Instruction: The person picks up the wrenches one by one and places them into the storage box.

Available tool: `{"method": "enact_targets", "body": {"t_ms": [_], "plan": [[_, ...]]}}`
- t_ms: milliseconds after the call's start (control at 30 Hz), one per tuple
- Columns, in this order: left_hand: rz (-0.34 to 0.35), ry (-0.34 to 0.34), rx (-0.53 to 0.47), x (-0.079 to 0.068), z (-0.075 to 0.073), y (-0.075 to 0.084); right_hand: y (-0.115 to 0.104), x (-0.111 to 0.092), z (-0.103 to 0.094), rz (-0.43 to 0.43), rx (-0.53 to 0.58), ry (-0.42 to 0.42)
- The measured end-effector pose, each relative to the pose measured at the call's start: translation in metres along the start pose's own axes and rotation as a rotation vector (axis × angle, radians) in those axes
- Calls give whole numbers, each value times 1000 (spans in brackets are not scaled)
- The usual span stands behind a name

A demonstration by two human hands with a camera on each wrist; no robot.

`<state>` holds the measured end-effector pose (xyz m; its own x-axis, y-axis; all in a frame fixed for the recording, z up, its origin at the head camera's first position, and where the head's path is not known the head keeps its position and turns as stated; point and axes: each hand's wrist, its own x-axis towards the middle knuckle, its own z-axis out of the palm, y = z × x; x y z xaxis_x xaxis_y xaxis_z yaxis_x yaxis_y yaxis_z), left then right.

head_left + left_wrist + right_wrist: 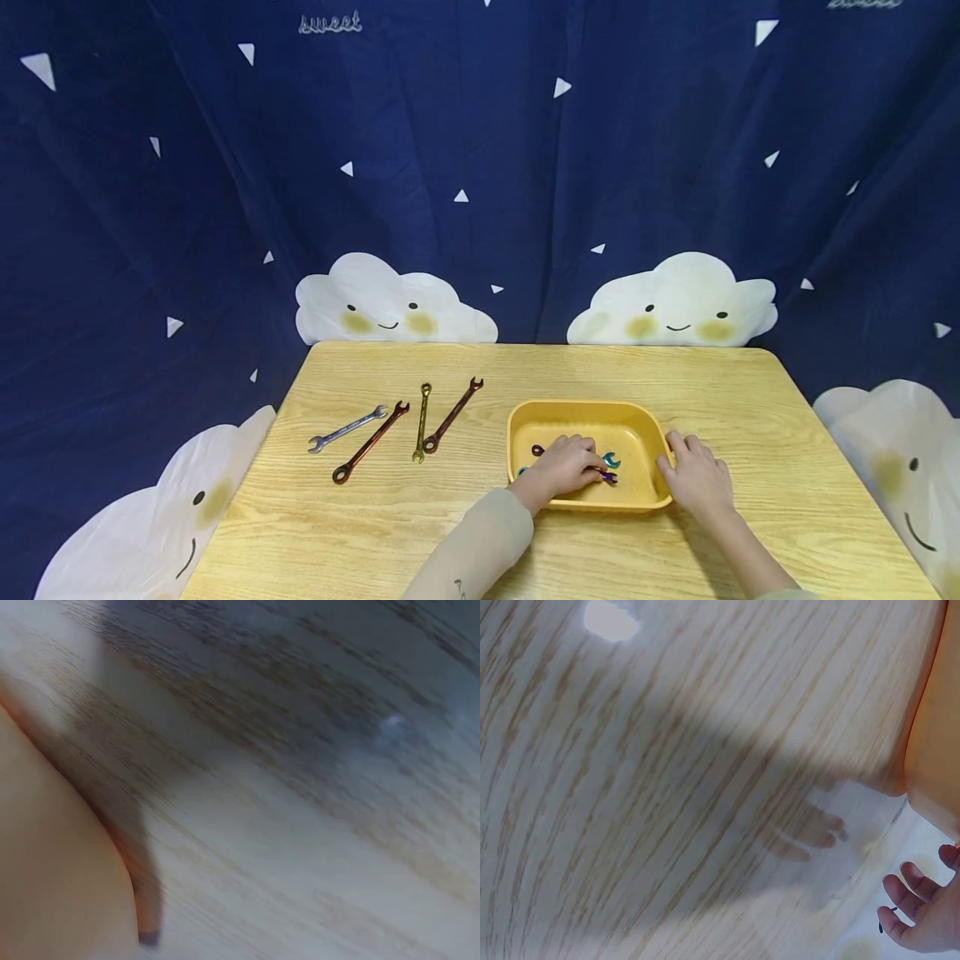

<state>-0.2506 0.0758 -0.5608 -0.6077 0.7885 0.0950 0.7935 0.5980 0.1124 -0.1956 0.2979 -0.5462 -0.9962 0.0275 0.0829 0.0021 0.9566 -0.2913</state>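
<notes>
In the head view, my left hand [564, 465] reaches into a yellow plastic tray [577, 505] and pinches a purple wrench [609, 477] by its shaft. A teal wrench's open end [611, 460] shows beside the fingers. The dark ring end of another wrench [537, 450] and a blue ring end [522, 472] peek out around this hand, which hides their shafts. At the tray's right side, my right hand [699, 477] holds the rim, thumb over the edge. Neither wrist view shows the tray or the wrenches.
Left of the tray, on the wooden table [750, 400], lie a silver wrench [347, 428], a red-orange one [371, 442], a yellow-green one [422, 423] and a dark red one [453, 415]. A navy curtain [517, 208] with clouds hangs behind the table.
</notes>
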Motion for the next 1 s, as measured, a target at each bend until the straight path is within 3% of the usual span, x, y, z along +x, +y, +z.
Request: {"method": "enact_targets", "body": {"t_ms": [333, 767, 1000], "plan": [[11, 26, 25, -3, -8, 0, 1, 1, 1, 0, 0, 5], [52, 111, 98, -9, -24, -11, 1, 1, 1, -4, -1, 12], [57, 213, 125, -13, -29, -20, 1, 1, 1, -3, 0, 5]]}}
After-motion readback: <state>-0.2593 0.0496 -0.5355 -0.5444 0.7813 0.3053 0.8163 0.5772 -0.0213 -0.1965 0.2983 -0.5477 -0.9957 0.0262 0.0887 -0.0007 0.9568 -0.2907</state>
